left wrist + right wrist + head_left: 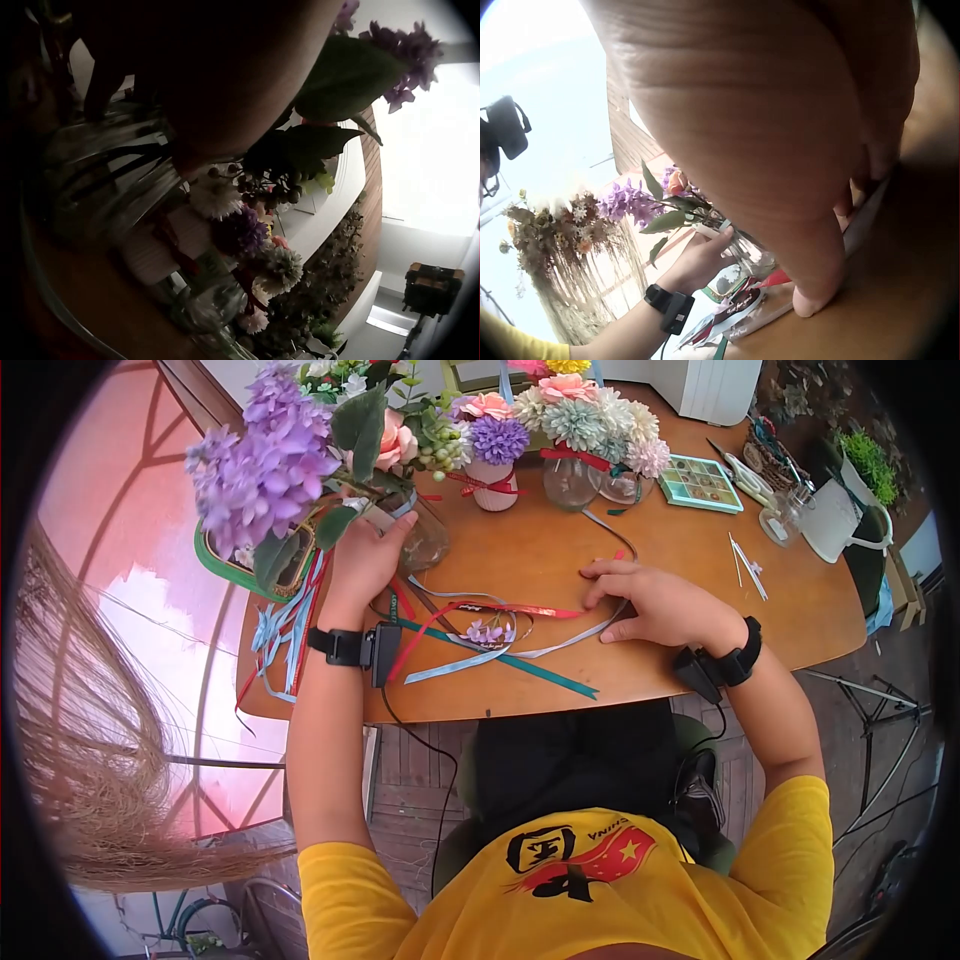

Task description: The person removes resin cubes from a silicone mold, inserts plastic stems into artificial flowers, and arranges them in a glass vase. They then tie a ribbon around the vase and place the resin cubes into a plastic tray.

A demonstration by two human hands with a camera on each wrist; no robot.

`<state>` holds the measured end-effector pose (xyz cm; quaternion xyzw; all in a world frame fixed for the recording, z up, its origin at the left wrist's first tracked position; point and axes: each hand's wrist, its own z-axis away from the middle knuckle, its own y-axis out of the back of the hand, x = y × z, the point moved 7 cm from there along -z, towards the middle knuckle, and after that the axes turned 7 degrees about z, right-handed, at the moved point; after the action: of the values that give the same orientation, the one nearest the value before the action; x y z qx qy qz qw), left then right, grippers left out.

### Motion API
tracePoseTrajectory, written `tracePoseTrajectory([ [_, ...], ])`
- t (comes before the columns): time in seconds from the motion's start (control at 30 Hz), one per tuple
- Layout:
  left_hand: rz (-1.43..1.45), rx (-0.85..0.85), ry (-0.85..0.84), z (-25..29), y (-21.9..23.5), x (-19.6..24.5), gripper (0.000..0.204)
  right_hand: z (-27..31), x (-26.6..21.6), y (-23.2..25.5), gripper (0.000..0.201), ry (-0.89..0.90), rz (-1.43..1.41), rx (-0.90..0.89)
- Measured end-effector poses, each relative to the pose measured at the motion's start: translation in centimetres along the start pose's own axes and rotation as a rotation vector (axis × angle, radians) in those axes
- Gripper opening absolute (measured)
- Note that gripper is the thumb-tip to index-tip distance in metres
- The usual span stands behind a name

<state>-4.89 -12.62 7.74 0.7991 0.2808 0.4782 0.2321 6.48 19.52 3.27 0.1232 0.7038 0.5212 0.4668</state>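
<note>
My left hand point(370, 560) grips the neck of a glass vase point(428, 540) at the table's left. Purple flowers point(270, 460), a peach rose and green leaves lean out of it to the left. In the right wrist view the thumb of that hand point(705, 259) lies on the vase neck. My right hand point(660, 600) rests on the table, fingers bent and spread, thumb apart, touching a long grey-blue ribbon point(560, 650) that runs beneath it. Between the hands lie a red ribbon point(540, 611), a green ribbon point(550, 677) and small purple blossoms point(490, 632).
Behind stand a white ribbed vase point(490, 488) and round glass vases point(572, 482) with flowers. At the right are a turquoise compartment box point(700, 485), white sticks point(748, 568) and a white pitcher point(835, 520). Blue ribbons point(280, 640) hang over the left edge near a green-rimmed tray point(228, 568).
</note>
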Motion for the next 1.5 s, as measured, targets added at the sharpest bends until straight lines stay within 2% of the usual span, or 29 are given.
tracePoseTrajectory([
  [0.13,-0.034,-0.007,0.050,-2.2,-0.6,-0.8,0.046,0.0,0.9,-0.2,0.015,0.040,-0.012,0.034],
  [0.2,0.044,0.082,-0.099,-3.3,-1.2,-1.1,0.042,-0.1,1.0,-0.1,0.009,0.019,-0.026,0.068],
  [0.23,0.083,0.126,-0.173,-3.6,-1.2,-0.8,0.040,0.0,0.9,-0.1,0.009,0.009,-0.032,0.070],
  [0.33,0.038,-0.011,0.009,-5.1,-2.0,-2.7,0.036,-0.1,0.7,-0.1,0.008,-0.011,-0.042,0.075],
  [0.43,0.076,0.154,-0.159,-5.5,-2.2,-2.0,0.032,-0.3,0.5,-0.5,0.008,-0.001,-0.024,0.095],
  [0.5,0.027,0.182,-0.180,-6.2,-2.7,-2.3,0.031,-0.8,0.1,-1.0,0.009,0.019,0.009,0.127],
  [0.6,-0.050,0.218,-0.180,-8.1,-3.7,-4.7,0.030,-1.9,-0.8,-1.8,0.010,0.005,0.019,0.061],
  [0.67,-0.036,0.227,-0.163,-8.6,-4.0,-4.8,0.030,-2.8,-1.4,-2.4,0.010,-0.005,-0.005,0.057],
  [0.73,0.044,0.227,-0.136,-8.6,-4.1,-4.7,0.033,-3.9,-1.7,-3.4,0.012,0.025,0.020,0.078],
  [0.83,0.141,0.228,-0.258,-6.9,-3.7,-2.8,0.046,-5.2,-2.4,-3.8,0.016,0.008,0.035,0.056],
  [0.9,0.232,0.271,-0.233,-5.0,-3.0,-2.1,0.057,-6.0,-2.6,-4.0,0.018,-0.001,0.052,0.053],
  [0.97,0.168,0.246,-0.171,-2.7,-1.7,-1.2,0.073,-6.7,-2.8,-4.2,0.019,-0.010,0.063,0.044],
  [1.07,0.288,-0.204,-0.023,1.5,-1.6,2.2,0.089,-8.2,-3.1,-4.7,0.021,0.014,0.087,0.056],
  [1.13,-0.274,-0.273,-0.173,5.6,-2.6,2.5,0.092,-9.5,-3.4,-5.4,0.020,0.054,0.146,0.110],
  [1.23,-0.240,-0.586,-0.186,10.0,-4.4,5.4,0.093,-11.8,-4.1,-6.4,0.018,0.043,0.171,0.103],
  [1.33,-0.248,-0.659,-0.060,11.5,-5.3,3.9,0.090,-13.6,-4.8,-6.1,0.019,0.092,0.121,0.035],
  [1.37,-0.293,-0.685,-0.041,11.8,-5.5,2.7,0.079,-13.7,-4.9,-5.6,0.019,0.099,0.053,0.013],
  [1.47,-0.351,-0.639,0.029,11.3,-4.0,0.6,0.067,-13.7,-3.5,-4.5,0.021,0.084,-0.165,0.045],
  [1.5,-0.361,-0.590,0.047,11.0,-3.2,0.0,0.057,-13.3,-2.7,-4.1,0.021,0.062,-0.242,0.082],
])
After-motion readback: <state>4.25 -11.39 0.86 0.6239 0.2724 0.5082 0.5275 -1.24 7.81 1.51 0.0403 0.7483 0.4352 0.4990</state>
